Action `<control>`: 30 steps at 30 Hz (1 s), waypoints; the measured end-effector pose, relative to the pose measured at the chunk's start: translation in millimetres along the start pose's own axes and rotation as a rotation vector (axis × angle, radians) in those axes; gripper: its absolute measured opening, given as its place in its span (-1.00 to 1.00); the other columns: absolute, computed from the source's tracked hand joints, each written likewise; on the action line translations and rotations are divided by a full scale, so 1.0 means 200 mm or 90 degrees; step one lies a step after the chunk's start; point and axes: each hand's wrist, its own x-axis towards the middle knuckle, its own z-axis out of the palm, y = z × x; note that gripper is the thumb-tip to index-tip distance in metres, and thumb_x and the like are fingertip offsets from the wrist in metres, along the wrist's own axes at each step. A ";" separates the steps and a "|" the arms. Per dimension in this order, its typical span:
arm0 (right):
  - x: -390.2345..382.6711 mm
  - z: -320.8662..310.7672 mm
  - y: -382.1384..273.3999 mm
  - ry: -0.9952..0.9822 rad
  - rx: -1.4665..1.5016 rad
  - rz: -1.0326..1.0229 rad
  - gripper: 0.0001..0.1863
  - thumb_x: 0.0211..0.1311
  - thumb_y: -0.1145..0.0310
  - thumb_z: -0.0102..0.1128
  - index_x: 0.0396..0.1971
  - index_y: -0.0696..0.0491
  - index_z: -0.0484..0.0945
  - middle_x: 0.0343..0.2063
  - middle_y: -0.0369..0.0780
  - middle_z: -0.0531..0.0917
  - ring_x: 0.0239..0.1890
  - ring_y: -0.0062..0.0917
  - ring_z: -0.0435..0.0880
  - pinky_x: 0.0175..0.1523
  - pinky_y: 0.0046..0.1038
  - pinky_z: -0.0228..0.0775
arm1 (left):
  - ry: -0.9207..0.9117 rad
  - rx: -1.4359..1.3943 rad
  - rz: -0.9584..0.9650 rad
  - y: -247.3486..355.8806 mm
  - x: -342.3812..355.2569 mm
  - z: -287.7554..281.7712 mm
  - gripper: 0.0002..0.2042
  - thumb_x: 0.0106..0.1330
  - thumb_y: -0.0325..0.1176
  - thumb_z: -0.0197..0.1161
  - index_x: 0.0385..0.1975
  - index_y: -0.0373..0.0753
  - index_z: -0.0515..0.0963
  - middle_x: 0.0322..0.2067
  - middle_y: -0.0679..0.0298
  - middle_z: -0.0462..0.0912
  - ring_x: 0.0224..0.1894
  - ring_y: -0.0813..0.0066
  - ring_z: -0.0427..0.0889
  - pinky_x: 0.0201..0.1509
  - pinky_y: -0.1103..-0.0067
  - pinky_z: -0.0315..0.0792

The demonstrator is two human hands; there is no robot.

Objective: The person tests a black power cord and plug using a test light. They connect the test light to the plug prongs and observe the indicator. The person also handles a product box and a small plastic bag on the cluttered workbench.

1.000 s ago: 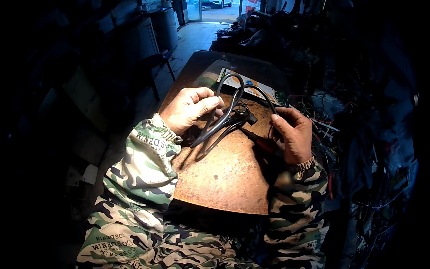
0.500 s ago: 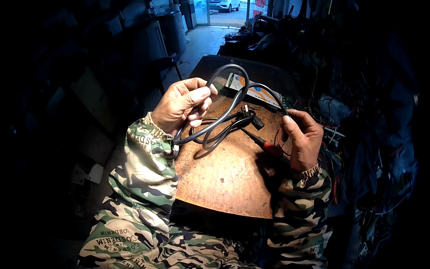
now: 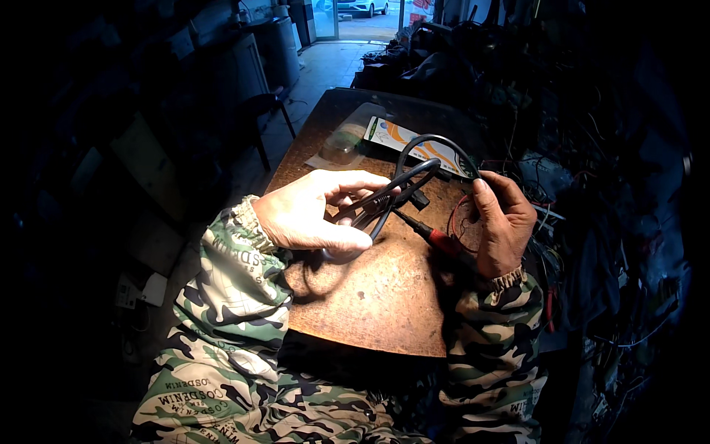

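Note:
A black power cord [image 3: 438,138] is looped in the air above the wooden tabletop, between my two hands. My left hand [image 3: 318,211] is curled round several strands of it, fingers over the top and thumb below; part of the grip is hidden. Thumb and fingers of my right hand [image 3: 505,226] pinch the cord at the far right of its loop. Behind the strands, a black plug end [image 3: 419,200] shows in part. A thin tool with a red and black handle [image 3: 444,240] lies on the tabletop, left of my right hand.
The worn wooden table [image 3: 384,311] has a white and orange printed box [image 3: 407,144] and a clear plastic package [image 3: 344,144] toward its far side. Tangled wires [image 3: 547,196] crowd the right. A dark stool [image 3: 262,111] stands beyond the table's left edge.
My left hand has moved right and lower, turned palm down, and closed round the gathered loops. The cord's high loop has dropped. My right hand keeps its pinch almost in place.

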 end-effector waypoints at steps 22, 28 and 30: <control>0.02 -0.04 0.10 -0.062 -0.308 -0.065 -0.84 0.21 0.44 0.33 -0.27 0.19 0.61 -0.35 -0.20 0.69 -0.32 -0.60 0.68 -0.25 -0.52 0.50 | 0.129 -0.232 0.320 0.01 0.04 0.05 -0.25 0.17 -0.16 0.48 0.20 -0.56 0.29 -0.36 0.09 0.69 -0.31 0.33 0.72 -0.22 0.48 0.65; 0.00 0.02 0.02 -0.170 -0.039 0.101 -0.77 0.27 0.40 0.30 -0.21 0.25 0.58 -0.46 -0.20 0.69 -0.48 -0.69 0.65 -0.44 -0.67 0.44 | 0.148 -0.190 0.283 0.00 0.05 0.08 -0.52 0.29 -0.46 0.29 0.18 -0.46 0.33 -0.27 0.03 0.68 -0.27 0.32 0.72 -0.15 0.49 0.66; 0.01 0.01 0.04 -0.198 -0.028 0.122 -0.75 0.28 0.43 0.27 -0.12 0.25 0.59 -0.39 -0.15 0.71 -0.43 -0.64 0.70 -0.39 -0.66 0.52 | 0.187 -0.218 0.253 0.00 0.05 0.09 -0.55 0.33 -0.49 0.23 0.19 -0.45 0.32 -0.25 0.02 0.68 -0.26 0.33 0.73 -0.10 0.46 0.66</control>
